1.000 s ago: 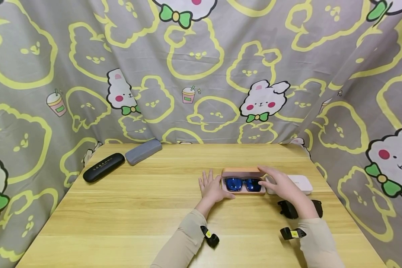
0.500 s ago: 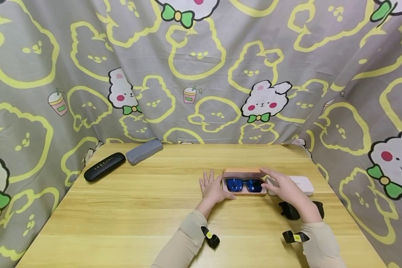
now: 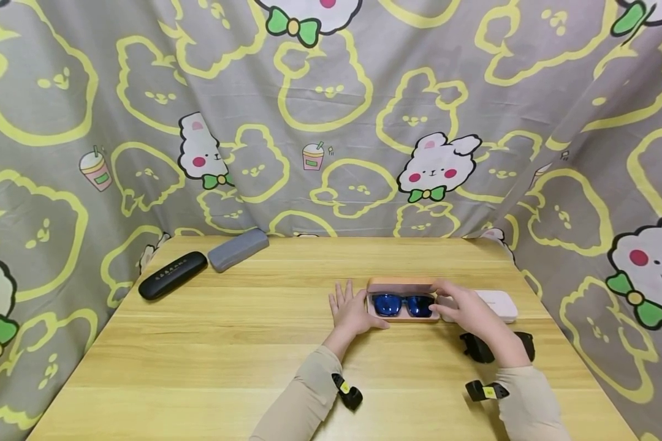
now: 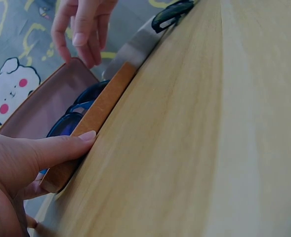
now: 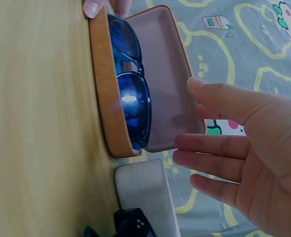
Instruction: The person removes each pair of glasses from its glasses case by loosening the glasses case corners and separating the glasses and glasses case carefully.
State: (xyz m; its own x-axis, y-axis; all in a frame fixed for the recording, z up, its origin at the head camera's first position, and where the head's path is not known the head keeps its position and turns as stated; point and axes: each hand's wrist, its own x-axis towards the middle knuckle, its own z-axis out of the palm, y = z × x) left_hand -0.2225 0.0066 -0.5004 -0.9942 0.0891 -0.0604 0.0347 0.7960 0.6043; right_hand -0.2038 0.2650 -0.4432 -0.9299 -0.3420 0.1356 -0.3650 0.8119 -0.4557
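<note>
An orange-brown glasses case (image 3: 401,320) lies with its lid (image 5: 160,74) raised, showing a pinkish lining. Inside rest sunglasses (image 3: 403,304) with blue mirrored lenses. My left hand (image 3: 352,312) grips the case's left end, thumb along the front wall (image 4: 103,106), other fingers at the end and spread out behind. At the right, my right hand (image 3: 471,309) has its index finger at the lid's far right corner. Its thumb (image 5: 219,96) overlaps the lid's edge in the right wrist view, and the remaining fingers extend loosely beside the case.
A white glasses case (image 3: 499,305) stands right of the brown one, partly behind my right hand. Nearer lie black sunglasses (image 3: 477,348), partly under my right wrist. At the table's far left are a black case (image 3: 172,275) and a grey-blue case (image 3: 238,249). A patterned curtain (image 3: 331,184) hangs behind.
My right index fingertip has shifted slightly at the lid's right corner, now partly behind it. My left hand, the case and the blue sunglasses have stayed in place.
</note>
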